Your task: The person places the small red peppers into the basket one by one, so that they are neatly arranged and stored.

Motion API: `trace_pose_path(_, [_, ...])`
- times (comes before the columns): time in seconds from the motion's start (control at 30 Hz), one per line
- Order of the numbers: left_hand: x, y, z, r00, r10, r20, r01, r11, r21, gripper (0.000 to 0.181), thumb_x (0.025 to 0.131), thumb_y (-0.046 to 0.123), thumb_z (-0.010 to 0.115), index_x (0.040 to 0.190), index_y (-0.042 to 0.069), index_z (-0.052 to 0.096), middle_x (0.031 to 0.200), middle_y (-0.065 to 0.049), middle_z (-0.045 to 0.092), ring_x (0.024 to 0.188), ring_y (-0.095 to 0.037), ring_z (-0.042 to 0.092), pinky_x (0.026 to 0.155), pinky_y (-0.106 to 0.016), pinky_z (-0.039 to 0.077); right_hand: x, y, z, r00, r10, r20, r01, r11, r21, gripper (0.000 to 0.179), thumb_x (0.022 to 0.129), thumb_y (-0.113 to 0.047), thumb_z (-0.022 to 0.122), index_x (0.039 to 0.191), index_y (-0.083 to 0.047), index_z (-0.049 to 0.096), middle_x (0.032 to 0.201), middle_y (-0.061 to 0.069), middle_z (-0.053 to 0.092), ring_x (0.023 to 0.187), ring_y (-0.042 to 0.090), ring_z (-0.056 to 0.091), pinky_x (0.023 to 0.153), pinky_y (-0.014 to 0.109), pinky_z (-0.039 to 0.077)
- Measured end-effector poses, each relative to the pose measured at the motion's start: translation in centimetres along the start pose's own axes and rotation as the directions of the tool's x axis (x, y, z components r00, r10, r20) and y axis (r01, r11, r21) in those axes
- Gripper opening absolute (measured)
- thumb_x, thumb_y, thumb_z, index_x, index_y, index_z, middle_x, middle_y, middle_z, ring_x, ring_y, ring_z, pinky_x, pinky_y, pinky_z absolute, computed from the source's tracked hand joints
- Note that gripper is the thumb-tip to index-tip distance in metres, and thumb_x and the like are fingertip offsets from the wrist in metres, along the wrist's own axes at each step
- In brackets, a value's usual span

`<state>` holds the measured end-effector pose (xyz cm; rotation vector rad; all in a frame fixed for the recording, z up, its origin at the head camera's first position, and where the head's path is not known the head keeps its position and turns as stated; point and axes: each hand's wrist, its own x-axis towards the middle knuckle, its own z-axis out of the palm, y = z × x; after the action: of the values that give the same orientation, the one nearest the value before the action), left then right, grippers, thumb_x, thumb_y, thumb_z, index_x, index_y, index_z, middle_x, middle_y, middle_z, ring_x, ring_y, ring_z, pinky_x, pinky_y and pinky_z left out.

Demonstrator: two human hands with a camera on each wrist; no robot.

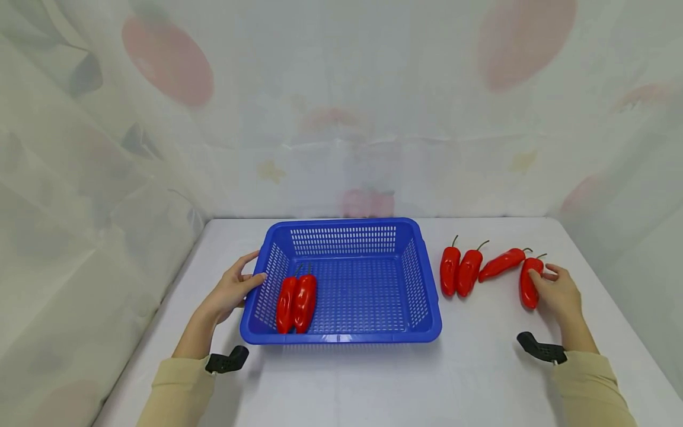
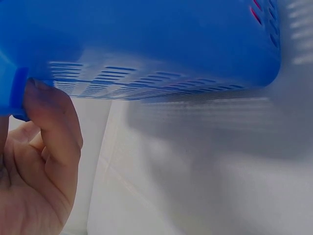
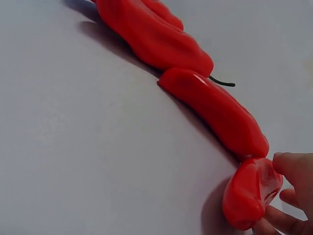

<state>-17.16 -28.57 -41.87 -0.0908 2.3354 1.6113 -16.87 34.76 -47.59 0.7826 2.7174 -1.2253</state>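
My left hand (image 1: 230,292) grips the left rim of a blue plastic basket (image 1: 341,338), its thumb over the edge. In the left wrist view, curled fingers (image 2: 54,115) reach under the rim. Inside the basket, at its left end, lie two red chili peppers (image 1: 305,302) side by side. Over on the right, my right hand (image 1: 559,293) pinches the rightmost red chili pepper (image 1: 527,284) between thumb and fingers, at table level. The right wrist view shows the thumb touching one side of that chili pepper (image 3: 247,196), fingertips at the other; their contact is partly hidden.
Left of the right hand lie three more red chili peppers: a slanted one (image 1: 501,264) and two upright ones (image 1: 469,273) (image 1: 450,271) near the basket's right side. A patterned cloth (image 1: 341,130) hangs behind the white table (image 1: 395,385) and along both sides.
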Motion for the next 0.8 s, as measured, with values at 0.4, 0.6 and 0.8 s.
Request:
trace_pose_path(0.4, [-0.05, -0.04, -0.03, 1.000, 0.000, 0.000, 0.000, 1.000, -0.004, 0.072, 0.091, 0.030, 0.057, 0.148, 0.027, 0.013, 0.119, -0.030, 0.053, 0.085, -0.031, 0.067, 0.065, -0.047, 0.056, 0.25, -0.34, 0.28, 0.999, -0.044, -0.007, 0.043, 0.994, -0.100, 0.070, 0.093, -0.038, 0.041, 0.138, 0.012, 0.022, 0.128, 0.036, 0.037, 0.111, 0.047, 0.040, 0.083, 0.049, 0.048])
trace_pose_path(0.6, [0.01, -0.03, 0.03, 1.000, -0.003, -0.004, 0.003, 1.000, -0.002, 0.072, 0.091, 0.031, 0.058, 0.147, 0.027, 0.014, 0.117, -0.029, 0.054, 0.084, -0.030, 0.067, 0.065, -0.047, 0.056, 0.53, -0.53, 0.37, 0.999, -0.051, -0.009, 0.049, 0.989, -0.139, 0.070, 0.093, -0.037, 0.042, 0.137, 0.013, 0.022, 0.124, 0.037, 0.038, 0.108, 0.048, 0.040, 0.083, 0.052, 0.045])
trace_pose_path(0.8, [0.11, -0.04, 0.05, 1.000, -0.003, -0.006, 0.003, 1.000, -0.001, 0.071, 0.091, 0.031, 0.057, 0.147, 0.027, 0.015, 0.116, -0.029, 0.055, 0.083, -0.030, 0.068, 0.066, -0.047, 0.056, 0.59, -0.61, 0.43, 0.998, -0.062, 0.000, 0.062, 0.991, -0.118, 0.071, 0.093, -0.038, 0.043, 0.137, 0.012, 0.021, 0.123, 0.038, 0.038, 0.108, 0.049, 0.041, 0.083, 0.054, 0.045])
